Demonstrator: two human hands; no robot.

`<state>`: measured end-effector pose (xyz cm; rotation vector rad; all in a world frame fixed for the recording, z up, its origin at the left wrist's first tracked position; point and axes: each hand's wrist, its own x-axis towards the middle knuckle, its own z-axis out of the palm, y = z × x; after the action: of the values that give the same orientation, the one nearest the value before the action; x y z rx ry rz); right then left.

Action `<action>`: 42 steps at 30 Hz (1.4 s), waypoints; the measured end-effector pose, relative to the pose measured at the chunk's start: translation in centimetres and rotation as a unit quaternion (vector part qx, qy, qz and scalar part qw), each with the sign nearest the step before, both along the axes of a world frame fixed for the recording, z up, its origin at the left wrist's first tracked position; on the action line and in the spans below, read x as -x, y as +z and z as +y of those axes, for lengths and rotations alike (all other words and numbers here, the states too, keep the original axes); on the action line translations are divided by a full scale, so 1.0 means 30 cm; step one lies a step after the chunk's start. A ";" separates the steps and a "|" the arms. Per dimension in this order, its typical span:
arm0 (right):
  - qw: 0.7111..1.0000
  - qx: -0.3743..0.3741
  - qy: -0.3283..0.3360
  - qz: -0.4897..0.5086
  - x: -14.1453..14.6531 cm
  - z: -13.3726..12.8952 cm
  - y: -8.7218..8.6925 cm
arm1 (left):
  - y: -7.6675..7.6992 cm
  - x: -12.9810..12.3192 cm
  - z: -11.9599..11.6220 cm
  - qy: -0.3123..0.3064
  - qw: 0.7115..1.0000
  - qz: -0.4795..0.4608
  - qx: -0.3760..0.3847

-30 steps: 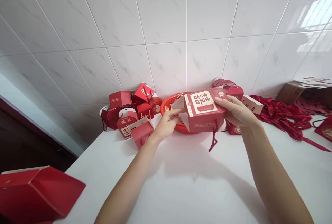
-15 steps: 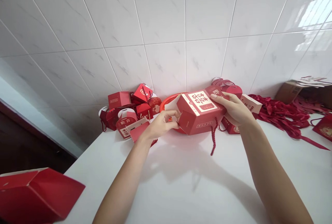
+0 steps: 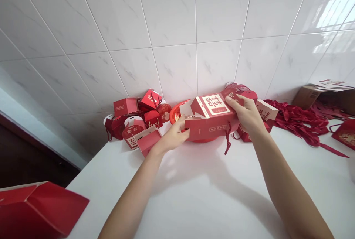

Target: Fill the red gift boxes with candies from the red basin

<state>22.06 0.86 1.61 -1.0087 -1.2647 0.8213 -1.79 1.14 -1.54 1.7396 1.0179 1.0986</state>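
A red paper gift box (image 3: 205, 126) with a white panel of gold-edged lettering is held in the air, tilted on its side. My right hand (image 3: 248, 115) grips its right end, thumb on top. At the left end, which stands open with flaps apart, my left hand (image 3: 176, 135) is closed on the lower flap; some fingertips are hidden inside. A dark red cord (image 3: 227, 141) dangles from the box's near side. Behind the box sits a round red plastic basket (image 3: 174, 115), mostly covered by it, with some shiny gold-red pieces partly visible.
Several red gift boxes (image 3: 126, 106) are heaped left of the basket, and more (image 3: 244, 135) stand to its right. Dark red ribbons (image 3: 299, 122) and a cardboard carton (image 3: 307, 96) lie further right. A large red box (image 3: 50, 205) fills the lower left. White tiles back the white table (image 3: 210, 202).
The box's left end has come open, its flaps now spread apart. My left hand has moved slightly with the lower flap, while my right hand keeps its grip.
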 end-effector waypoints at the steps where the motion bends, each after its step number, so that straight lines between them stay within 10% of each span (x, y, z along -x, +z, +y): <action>1: 1.000 -0.016 -0.017 -0.016 0.005 0.001 -0.003 | 0.002 -0.008 -0.005 0.002 1.000 0.000 0.010; 9: 0.988 -0.058 -0.007 -0.140 0.036 -0.012 -0.005 | 0.031 -0.011 -0.016 -0.070 0.981 -0.122 0.133; 16: 0.977 0.028 0.126 -0.172 0.024 -0.046 0.020 | 0.030 -0.003 0.011 0.009 0.950 -0.272 0.153; 22: 0.969 0.079 0.157 -0.171 0.025 -0.026 0.002 | 0.057 0.029 -0.008 -0.045 0.977 -0.169 0.118; 26: 0.970 0.061 0.119 -0.204 0.027 -0.003 -0.015 | 0.057 0.043 -0.016 0.059 0.990 -0.042 0.121; 29: 0.976 0.022 0.107 -0.190 0.023 0.011 -0.024 | 0.060 0.040 -0.012 0.134 0.982 -0.076 0.113; 33: 0.989 0.014 0.034 -0.142 0.006 0.025 -0.032 | 0.061 0.042 0.000 0.091 0.986 -0.129 0.059; 42: 0.968 0.016 0.247 -0.036 0.001 0.013 -0.019 | 0.017 0.012 0.021 0.188 0.978 -0.064 -0.061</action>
<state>22.02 1.27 1.05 -0.7582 -1.6001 1.1972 -2.16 1.78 -1.05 1.5826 1.2506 1.5190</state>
